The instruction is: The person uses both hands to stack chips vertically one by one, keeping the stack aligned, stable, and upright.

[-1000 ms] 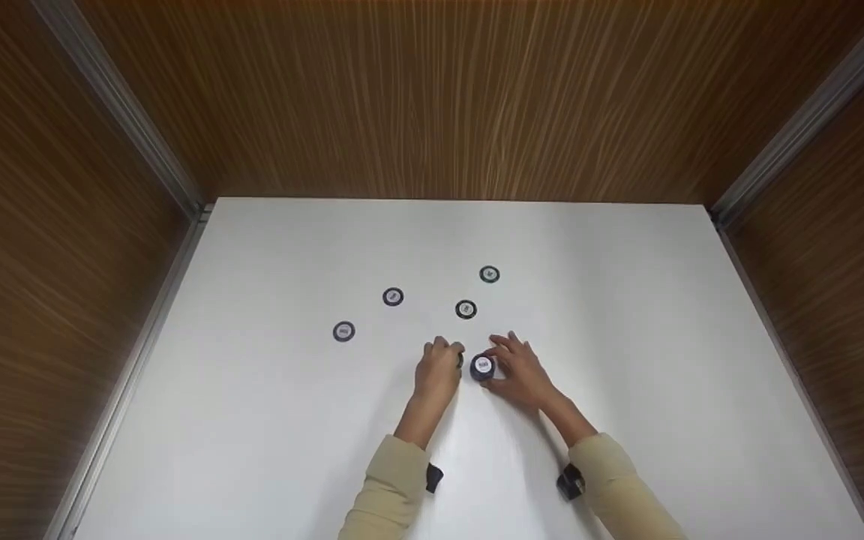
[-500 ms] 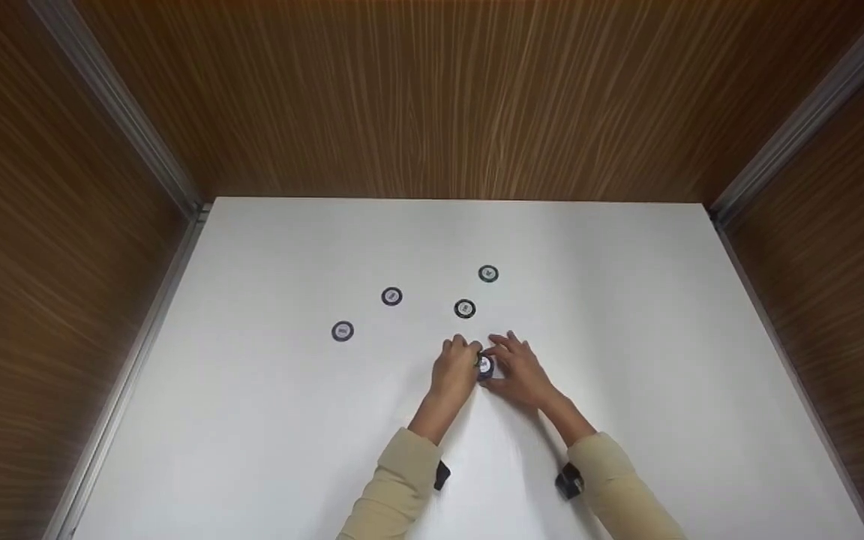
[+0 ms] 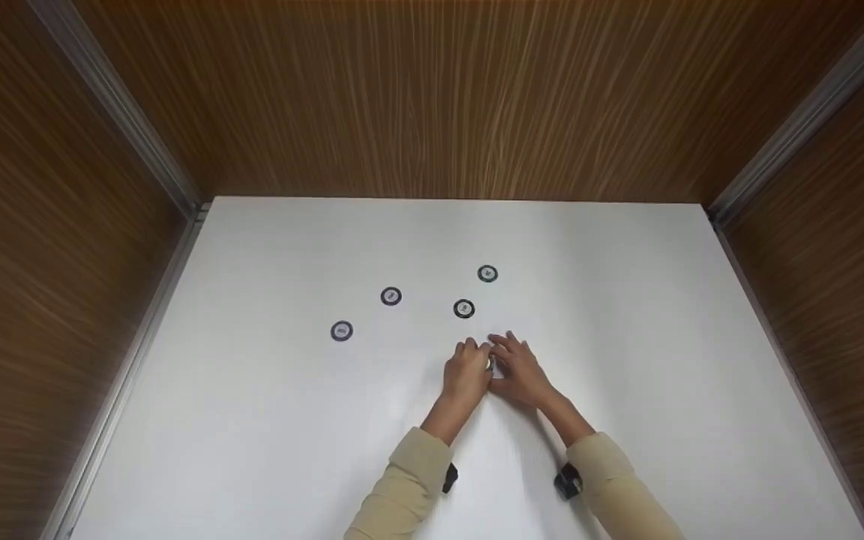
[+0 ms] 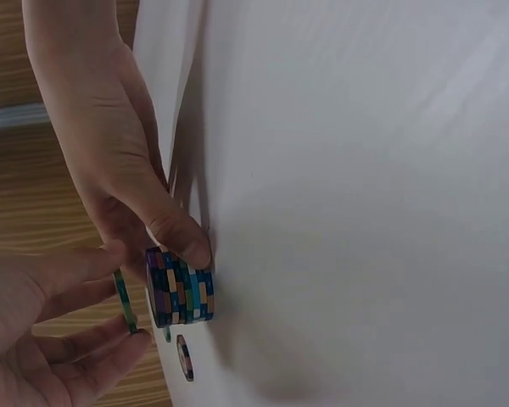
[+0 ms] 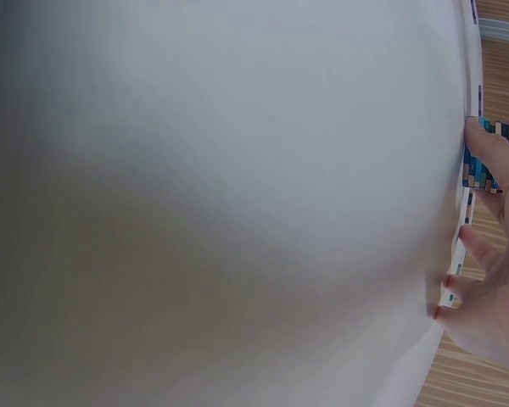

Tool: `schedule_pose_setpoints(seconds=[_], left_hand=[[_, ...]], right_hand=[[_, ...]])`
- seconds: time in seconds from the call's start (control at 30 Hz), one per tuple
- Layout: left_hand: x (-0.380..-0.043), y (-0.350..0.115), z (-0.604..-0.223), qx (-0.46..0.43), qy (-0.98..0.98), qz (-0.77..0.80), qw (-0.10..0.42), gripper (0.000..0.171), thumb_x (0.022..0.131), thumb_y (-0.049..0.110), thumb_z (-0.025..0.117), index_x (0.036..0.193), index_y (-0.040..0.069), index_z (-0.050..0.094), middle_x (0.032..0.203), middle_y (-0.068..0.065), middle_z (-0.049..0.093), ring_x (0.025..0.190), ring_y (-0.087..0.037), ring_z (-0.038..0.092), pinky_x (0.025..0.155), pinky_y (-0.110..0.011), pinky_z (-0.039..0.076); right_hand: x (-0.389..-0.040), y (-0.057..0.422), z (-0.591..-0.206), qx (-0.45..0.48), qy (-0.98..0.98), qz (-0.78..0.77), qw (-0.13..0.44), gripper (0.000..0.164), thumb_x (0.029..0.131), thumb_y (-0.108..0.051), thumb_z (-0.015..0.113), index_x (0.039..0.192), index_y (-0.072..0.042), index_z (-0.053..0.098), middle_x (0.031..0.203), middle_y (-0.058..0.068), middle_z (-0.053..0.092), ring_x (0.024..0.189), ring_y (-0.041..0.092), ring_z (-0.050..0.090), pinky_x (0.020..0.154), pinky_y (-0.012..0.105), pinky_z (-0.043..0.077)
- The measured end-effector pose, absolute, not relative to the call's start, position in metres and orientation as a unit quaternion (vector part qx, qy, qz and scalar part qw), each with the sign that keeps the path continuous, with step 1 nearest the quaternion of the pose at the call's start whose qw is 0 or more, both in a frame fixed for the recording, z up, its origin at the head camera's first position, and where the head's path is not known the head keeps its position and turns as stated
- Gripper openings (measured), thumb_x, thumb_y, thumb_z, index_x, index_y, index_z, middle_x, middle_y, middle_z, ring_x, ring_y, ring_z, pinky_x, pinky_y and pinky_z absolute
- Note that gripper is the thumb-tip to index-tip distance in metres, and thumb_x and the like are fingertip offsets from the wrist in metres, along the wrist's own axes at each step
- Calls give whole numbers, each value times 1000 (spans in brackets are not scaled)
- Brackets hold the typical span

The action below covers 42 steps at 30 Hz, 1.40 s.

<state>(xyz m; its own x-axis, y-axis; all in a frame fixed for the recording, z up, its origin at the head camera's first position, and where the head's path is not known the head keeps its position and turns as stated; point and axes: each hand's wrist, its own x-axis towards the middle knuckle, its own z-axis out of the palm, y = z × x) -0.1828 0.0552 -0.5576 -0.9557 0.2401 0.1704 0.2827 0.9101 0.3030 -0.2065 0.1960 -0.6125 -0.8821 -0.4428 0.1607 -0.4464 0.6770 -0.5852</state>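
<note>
My left hand [image 3: 466,375] pinches a green-edged poker chip [image 4: 125,301] by its edges. In the left wrist view this chip is just above the top of a short poker chip stack [image 4: 183,288], with a gap between them. The stack stands upright on the white table, its edges blue, purple and green. My right hand [image 3: 522,373] steadies the stack, thumb on the near side and a finger at the far side. From the head view both hands cover most of the stack. The right wrist view has the thumb against the stack [image 5: 482,165], other fingertips at the table.
Several single poker chips lie flat beyond the hands: one at far left [image 3: 341,331], one left of centre [image 3: 391,296], one just ahead [image 3: 464,308] and one farther back [image 3: 487,273]. Wood-grain panels [image 3: 432,97] border the white table [image 3: 252,420] at back and sides.
My left hand has moved right with its chip, from beside the stack to over it, hiding more of the stack's top. My right hand has stayed in place at the stack.
</note>
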Motion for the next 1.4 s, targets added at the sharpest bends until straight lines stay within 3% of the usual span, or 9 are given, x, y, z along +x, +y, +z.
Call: schedule_pose_setpoints(seconds=[0.3, 0.53, 1.17, 1.4], left_hand=[[-181, 60, -566, -132, -972, -157, 113, 27, 66, 10, 75, 92, 8, 67, 79, -8, 54, 74, -21, 55, 53, -27, 52], [-182, 62, -571, -136, -969, -138, 156, 20, 69, 11, 74, 87, 7, 67, 76, -7, 54, 71, -20, 54, 51, -26, 49], [-183, 64, -578, -123, -965, -129, 190, 9, 75, 13, 69, 82, 8, 67, 74, -7, 54, 69, -20, 54, 50, -25, 50], [-183, 64, -577, -128, -969, -133, 162, 11, 79, 13, 67, 87, 6, 65, 77, -8, 55, 72, -21, 55, 53, -26, 50]], right_hand=[[-205, 197, -613, 245, -915, 320, 5, 54, 68, -14, 78, 116, 0, 58, 129, 21, 47, 125, 50, 28, 100, 66, 17], [-206, 196, -614, 241, -914, 326, 3, 52, 71, -17, 76, 117, 0, 58, 130, 20, 46, 125, 49, 27, 100, 66, 16], [-208, 198, -616, 249, -910, 331, 10, 50, 69, -16, 78, 113, -1, 59, 130, 21, 46, 125, 49, 27, 100, 67, 16], [-207, 198, -617, 250, -910, 331, 15, 51, 69, -13, 77, 114, 1, 59, 129, 21, 46, 125, 49, 27, 99, 67, 16]])
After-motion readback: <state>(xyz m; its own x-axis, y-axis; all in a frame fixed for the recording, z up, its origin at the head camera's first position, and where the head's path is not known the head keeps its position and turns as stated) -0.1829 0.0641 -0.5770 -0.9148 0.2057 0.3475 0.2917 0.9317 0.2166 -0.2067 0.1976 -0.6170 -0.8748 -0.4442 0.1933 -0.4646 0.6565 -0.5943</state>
